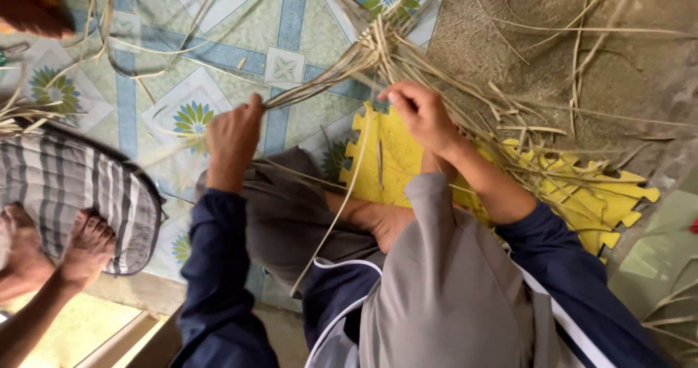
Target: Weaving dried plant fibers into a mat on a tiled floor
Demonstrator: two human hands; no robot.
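home floor, patterned tiles (pixel 291 26), foam mat (pixel 582 201)

A floor of pale tiles with blue bands and flower patterns (pixel 291 19) meets a rough brown mat (pixel 494 41) on one side. On them lie a yellow foam puzzle mat with toothed edges (pixel 396 157), a grey-and-white striped cushion (pixel 65 186), and loose dry straw-coloured reed strips (pixel 596 30).
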